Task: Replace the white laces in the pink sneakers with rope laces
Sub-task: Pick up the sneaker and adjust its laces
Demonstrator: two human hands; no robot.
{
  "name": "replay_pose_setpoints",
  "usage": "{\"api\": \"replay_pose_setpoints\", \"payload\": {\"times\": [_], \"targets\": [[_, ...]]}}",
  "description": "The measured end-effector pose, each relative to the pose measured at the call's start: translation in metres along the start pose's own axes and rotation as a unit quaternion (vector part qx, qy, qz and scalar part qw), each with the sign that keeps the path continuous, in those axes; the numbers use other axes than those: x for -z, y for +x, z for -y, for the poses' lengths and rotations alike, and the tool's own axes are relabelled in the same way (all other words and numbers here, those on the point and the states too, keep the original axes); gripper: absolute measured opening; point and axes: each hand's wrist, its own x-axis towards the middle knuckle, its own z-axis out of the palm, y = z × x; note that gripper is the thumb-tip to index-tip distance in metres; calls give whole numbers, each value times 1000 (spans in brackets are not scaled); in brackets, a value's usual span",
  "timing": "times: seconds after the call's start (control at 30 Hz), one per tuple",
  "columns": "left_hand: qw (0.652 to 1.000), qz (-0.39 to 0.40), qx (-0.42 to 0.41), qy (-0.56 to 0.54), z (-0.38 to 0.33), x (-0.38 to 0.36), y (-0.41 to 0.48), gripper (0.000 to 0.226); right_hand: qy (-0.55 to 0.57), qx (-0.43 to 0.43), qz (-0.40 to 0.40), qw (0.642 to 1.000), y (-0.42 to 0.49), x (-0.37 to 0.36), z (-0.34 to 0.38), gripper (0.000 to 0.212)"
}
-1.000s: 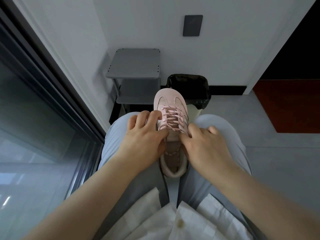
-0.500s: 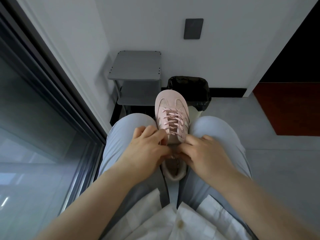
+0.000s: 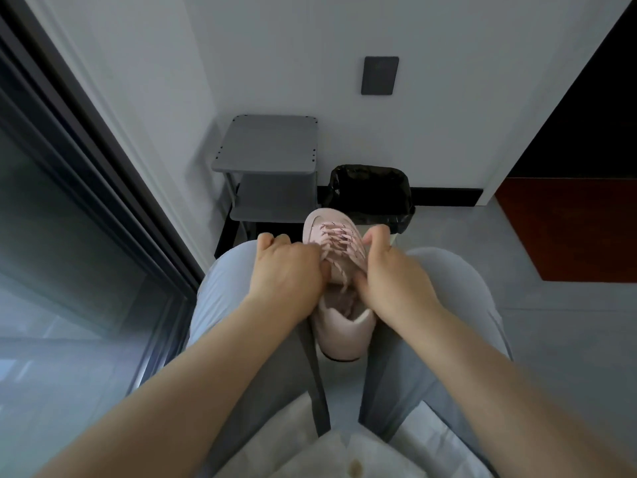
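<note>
A pink sneaker [image 3: 339, 326] lies between my knees, toe pointing away, heel toward me. Pink rope laces [image 3: 339, 241] with dark flecks cross its eyelets. My left hand [image 3: 286, 274] grips the sneaker's left side near the tongue, fingers curled over the upper. My right hand [image 3: 389, 274] holds the right side, thumb on the tongue edge and fingers curled round the outside. The lace ends are hidden by my hands. No white laces show.
A grey two-tier side table [image 3: 267, 167] stands in the corner ahead. A bin with a black liner [image 3: 370, 191] sits beside it, right behind the toe. A glass door [image 3: 51, 219] runs along my left. Grey floor [image 3: 551, 339] spreads to the right.
Both hands slid forward from the tongue opening to the sneaker's sides. The sneaker's heel now shows fully and the view tilted down.
</note>
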Motion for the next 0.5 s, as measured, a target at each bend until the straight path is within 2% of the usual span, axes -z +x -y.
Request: {"api": "replay_pose_setpoints", "payload": {"times": [0.1, 0.17, 0.23, 0.27, 0.3, 0.33, 0.4, 0.5], "targets": [[999, -27, -7, -18, 6, 10, 17, 21, 128, -71, 42, 988, 9, 6, -6, 54], [997, -21, 9, -76, 11, 10, 30, 20, 169, -147, 154, 962, 15, 7, -6, 70], [987, 3, 31, -161, 16, 6, 45, 19, 223, -188, 262, 920, 22, 5, -7, 65], [979, 19, 33, -199, 17, -1, 53, 19, 252, -194, 286, 904, 27, 3, -9, 50], [972, 44, 27, -230, 17, -9, 60, 19, 272, -197, 291, 896, 33, -2, -13, 31], [964, 82, 18, -251, 18, -19, 66, 17, 278, -200, 290, 894, 38, -7, -17, 20], [949, 186, -7, -253, 21, -39, 75, 15, 256, -207, 283, 901, 47, -26, -26, 23], [929, 326, -65, -162, 35, -54, 91, 28, 226, -269, 263, 898, 55, -70, -52, 24]]}}
